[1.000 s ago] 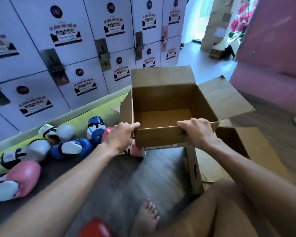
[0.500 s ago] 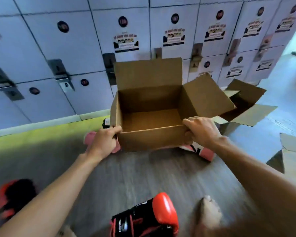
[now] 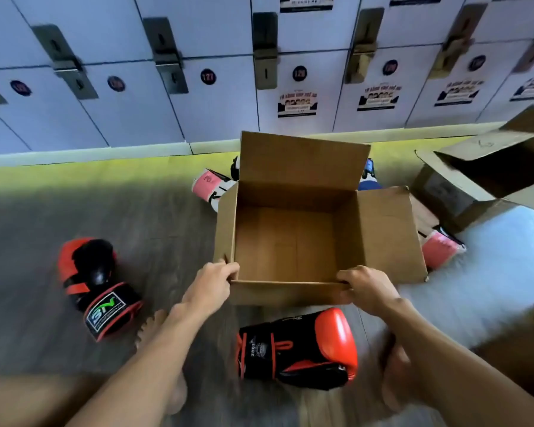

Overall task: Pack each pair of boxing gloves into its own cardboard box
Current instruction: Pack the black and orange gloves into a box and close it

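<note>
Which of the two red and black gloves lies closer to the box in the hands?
The glove lying right at the near side of the held box; the other glove lies apart, far to the left.

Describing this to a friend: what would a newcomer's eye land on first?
An open, empty cardboard box fills the centre, its near edge gripped by the left hand and right hand. One red-and-black glove lies just before it, a second glove on the floor to the left.

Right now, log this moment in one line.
left hand, right hand: grip cardboard box near rim | box: empty | red-black gloves: on floor
</note>
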